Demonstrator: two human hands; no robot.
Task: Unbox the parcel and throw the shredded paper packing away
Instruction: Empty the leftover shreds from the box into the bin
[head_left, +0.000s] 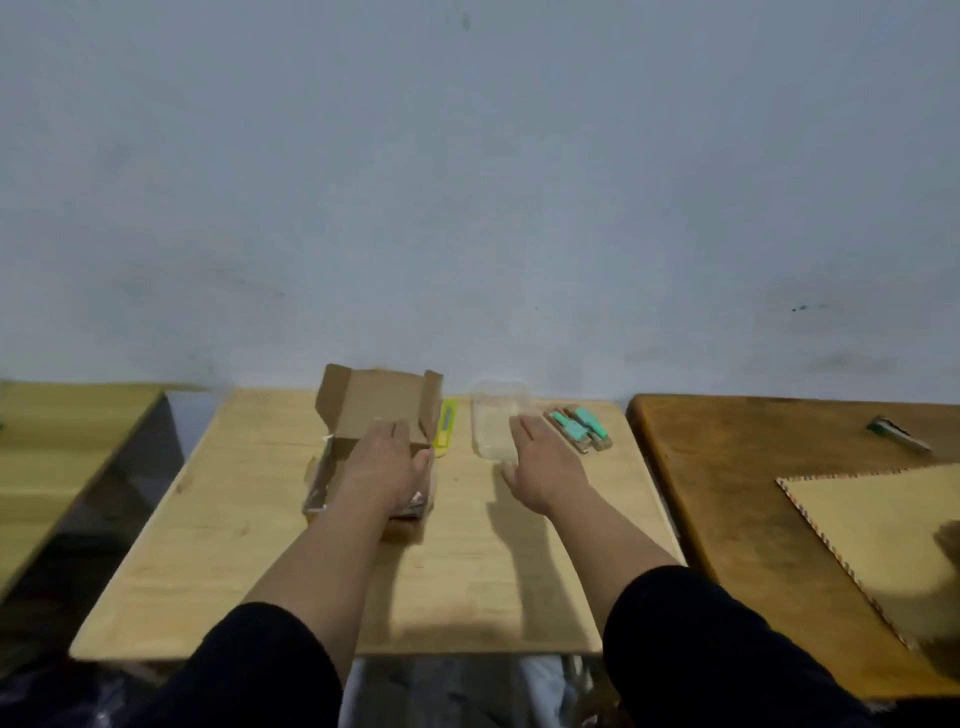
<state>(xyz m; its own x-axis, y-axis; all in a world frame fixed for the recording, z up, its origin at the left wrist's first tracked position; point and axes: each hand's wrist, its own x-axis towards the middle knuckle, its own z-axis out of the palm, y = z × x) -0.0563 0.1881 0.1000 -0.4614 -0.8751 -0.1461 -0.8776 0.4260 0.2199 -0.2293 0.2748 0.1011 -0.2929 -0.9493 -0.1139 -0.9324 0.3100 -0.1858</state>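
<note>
Two hands are at work over a pale wooden worktop; the left hand is laid on the opened cardboard parcel, fingers curled over its near edge and the thumb pressed at its right side, so the box appears to be gripped or steadied; the flaps stand up behind the hand, and something dark and glinting shows under the wrist, which cannot be identified; shredded paper cannot be made out, since the hand hides the interior. Just right of the parcel a yellow utility knife lies flat; further right a clear plastic container is reached for by the right hand, whose fingers are spread and flat, holding nothing, the tips at or against the container's near wall; contact cannot be confirmed. Beyond it two green-capped items lie side by side.

For the step judged to be in hand, emptying the parcel, the box is best kept pinned by the left hand while the filling is lifted out in loose handfuls, so that strands are not scattered; the knife should be kept away from the working fingers.

Another pale table is seen at far left; a darker wooden table stands at right, carrying a tan board with a patterned edge and a small dark tool; a plain grey wall closes the view.
</note>
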